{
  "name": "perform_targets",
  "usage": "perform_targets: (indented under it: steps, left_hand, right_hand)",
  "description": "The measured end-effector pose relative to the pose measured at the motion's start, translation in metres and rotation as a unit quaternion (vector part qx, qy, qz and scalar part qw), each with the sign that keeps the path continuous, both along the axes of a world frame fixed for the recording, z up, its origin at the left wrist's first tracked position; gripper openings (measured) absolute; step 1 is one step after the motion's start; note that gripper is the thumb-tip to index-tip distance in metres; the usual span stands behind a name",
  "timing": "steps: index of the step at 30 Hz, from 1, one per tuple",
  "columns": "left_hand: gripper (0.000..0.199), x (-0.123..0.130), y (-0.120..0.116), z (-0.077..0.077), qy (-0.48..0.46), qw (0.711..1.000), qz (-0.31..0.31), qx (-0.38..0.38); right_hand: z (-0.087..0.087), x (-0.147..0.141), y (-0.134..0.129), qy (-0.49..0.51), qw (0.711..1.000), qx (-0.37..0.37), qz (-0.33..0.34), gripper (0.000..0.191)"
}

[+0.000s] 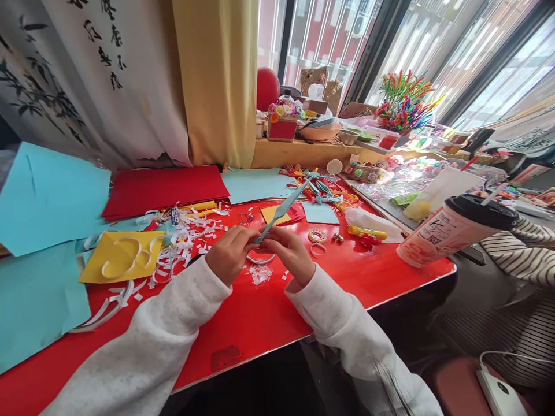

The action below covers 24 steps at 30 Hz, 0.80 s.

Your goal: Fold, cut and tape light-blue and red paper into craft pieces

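Note:
A long light-blue paper strip [284,208] rises at a slant from my fingers toward the back of the table. My left hand [233,252] pinches its lower end. My right hand [291,252] closes on the same end from the other side, fingertips meeting the left ones. Just under both hands lies a white ring-shaped roll [260,257], partly covered by my fingers. White paper scraps [261,275] rest on the red table [269,323] below it. Behind the strip is a small yellow paper square [273,215].
Light-blue sheets [39,300], a yellow sheet [93,263] with curled strips and many white scraps [191,231] cover the left. Red sheets [169,190] lie behind. At right stand a yellow glue tube [368,233] and a large tilted-looking cup [446,231] near the edge. A person's striped sleeve [520,248] is beyond.

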<state>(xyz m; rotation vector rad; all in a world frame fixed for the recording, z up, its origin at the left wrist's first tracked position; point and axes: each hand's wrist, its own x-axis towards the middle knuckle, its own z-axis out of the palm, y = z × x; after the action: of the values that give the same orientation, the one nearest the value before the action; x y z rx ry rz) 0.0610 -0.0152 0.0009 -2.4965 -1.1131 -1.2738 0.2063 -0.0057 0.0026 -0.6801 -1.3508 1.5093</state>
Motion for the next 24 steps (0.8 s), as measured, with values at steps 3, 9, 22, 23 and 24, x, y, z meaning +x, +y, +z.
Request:
perform_targets:
  steps: [3,9,22,23,24]
  left_hand:
    - [0.013,0.0004,-0.0011,0.0013,0.006,1.0,0.002,0.007]
    - [0.014,0.001,-0.0027,0.0009,0.023,1.0,-0.005,0.006]
    - [0.038,0.0024,-0.0062,0.003,-0.02,0.999,-0.03,-0.026]
    - [0.04,0.0028,-0.0069,0.0032,-0.027,0.999,-0.017,-0.038]
    - [0.041,0.0031,-0.0075,0.0034,-0.038,0.998,-0.006,-0.049]
  right_hand:
    - [0.0002,0.0012,0.0002,-0.005,1.0,0.008,0.011,0.02]
    - [-0.0016,0.0013,0.0012,-0.013,1.0,0.008,0.011,0.021]
    - [0.0005,0.0016,0.0003,0.001,1.0,-0.006,0.012,0.022]
    - [0.0006,0.0017,0.0001,0.003,1.0,-0.006,0.017,0.022]
    - [0.0007,0.0018,-0.0002,0.006,1.0,-0.007,0.02,0.022]
